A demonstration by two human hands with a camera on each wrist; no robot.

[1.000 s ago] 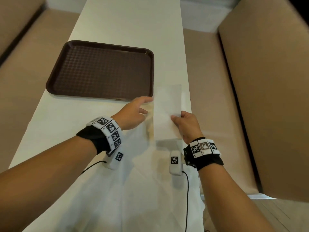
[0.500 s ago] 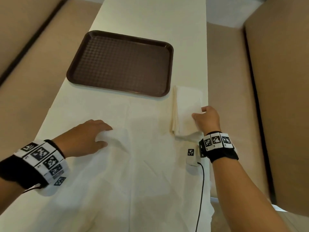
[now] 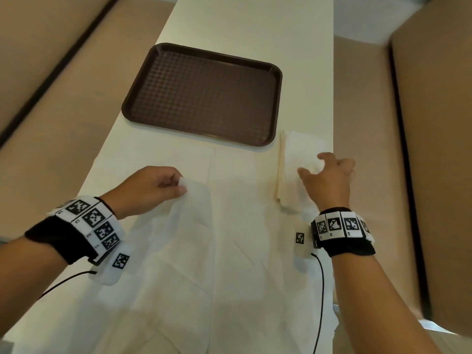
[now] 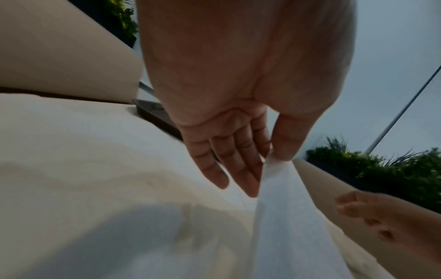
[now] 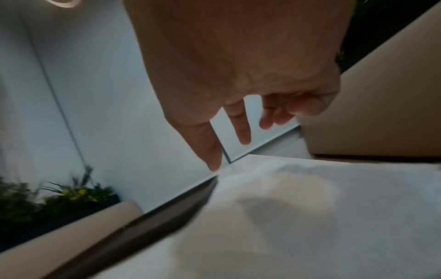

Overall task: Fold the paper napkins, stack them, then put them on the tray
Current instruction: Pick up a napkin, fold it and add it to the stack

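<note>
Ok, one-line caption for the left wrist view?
Left hand pinches an unfolded napkin's corner, lifting it off the table.

Cafeteria-style eatery: long white table (image 3: 245,26), tan booth benches (image 3: 434,149), brown serving tray (image 3: 143,80), planter greenery (image 4: 381,169).

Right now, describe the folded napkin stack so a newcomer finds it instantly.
Start at the brown tray on the white table. Just off its near right corner lies the folded napkin stack, under the right hand. It is narrow and layered; the neighbouring napkins lie open and flat.
</note>
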